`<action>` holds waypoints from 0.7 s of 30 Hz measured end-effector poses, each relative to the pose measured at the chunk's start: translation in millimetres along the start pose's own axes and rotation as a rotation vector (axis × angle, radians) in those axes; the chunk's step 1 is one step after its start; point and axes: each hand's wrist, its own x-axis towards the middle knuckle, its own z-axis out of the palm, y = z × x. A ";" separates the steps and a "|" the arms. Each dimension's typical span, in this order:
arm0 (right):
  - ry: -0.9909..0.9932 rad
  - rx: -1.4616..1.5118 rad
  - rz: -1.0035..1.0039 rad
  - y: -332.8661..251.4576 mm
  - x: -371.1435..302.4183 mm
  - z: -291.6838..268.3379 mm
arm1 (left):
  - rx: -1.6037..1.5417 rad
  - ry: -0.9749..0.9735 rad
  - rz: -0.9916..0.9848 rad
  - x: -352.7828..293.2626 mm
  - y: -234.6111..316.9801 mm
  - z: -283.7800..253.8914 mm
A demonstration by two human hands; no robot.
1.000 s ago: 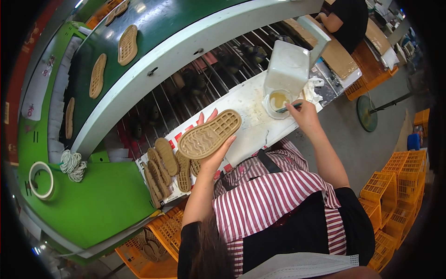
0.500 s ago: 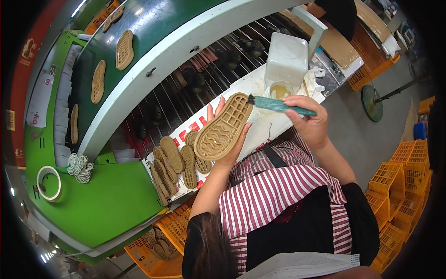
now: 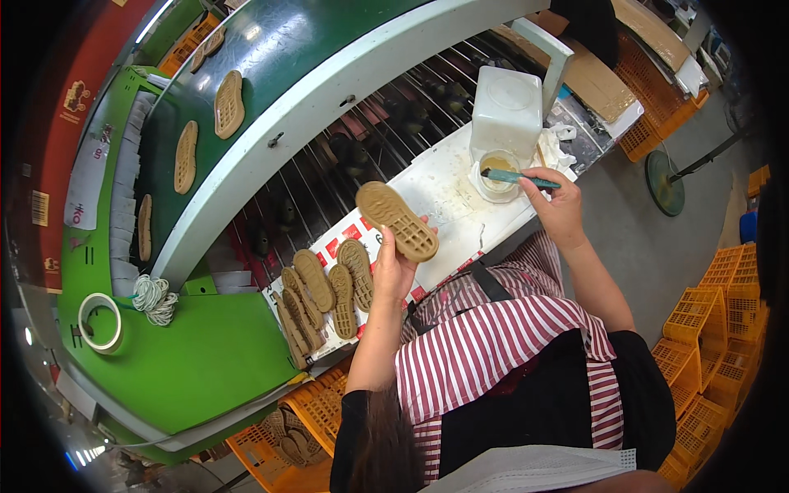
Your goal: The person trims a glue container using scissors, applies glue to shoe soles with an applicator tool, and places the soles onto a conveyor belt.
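A tan shoe sole [image 3: 393,215] with a ribbed, gridded face is gripped in my left hand [image 3: 397,267], thumb along its near edge. It is held tilted above the white board [image 3: 448,197]. My right hand [image 3: 560,209] pinches a green-handled brush [image 3: 526,178], whose dark bristle end is over the mouth of a white cup [image 3: 496,177] of yellowish liquid. The cup adjoins a whitish translucent plastic container [image 3: 507,103]. Several more tan soles [image 3: 342,301] lie side by side on the board's left end, below my left hand.
Beyond the board, a machine with a pale curved rail [image 3: 300,119] carries soles on its dark green conveyor belt [image 3: 271,57]. At left, a green table [image 3: 197,361] holds a tape roll [image 3: 100,323] and bundled string [image 3: 154,299]. Orange crates [image 3: 699,361] stack at right.
My right hand has drawn the brush away from the sole and brought it down to the cup. The sole in my left hand has been turned end for end.
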 end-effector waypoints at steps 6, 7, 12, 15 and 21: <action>-0.014 0.010 0.123 4.7 -0.6 -4.3 | -0.354 -0.034 -0.259 -9.9 15.9 -4.3; -0.017 0.002 0.117 4.1 -0.6 -5.7 | -0.391 -0.019 -0.283 -10.5 25.5 6.0; 0.028 -0.023 0.104 3.4 -5.1 -10.1 | -0.428 -0.258 -0.200 5.5 88.6 43.2; 0.057 -0.027 0.092 -0.6 -8.7 -14.6 | -0.371 -0.343 -0.094 24.0 133.0 66.0; 0.080 0.013 0.071 -13.7 -16.2 -9.8 | -0.537 -0.401 0.034 129.4 239.6 69.0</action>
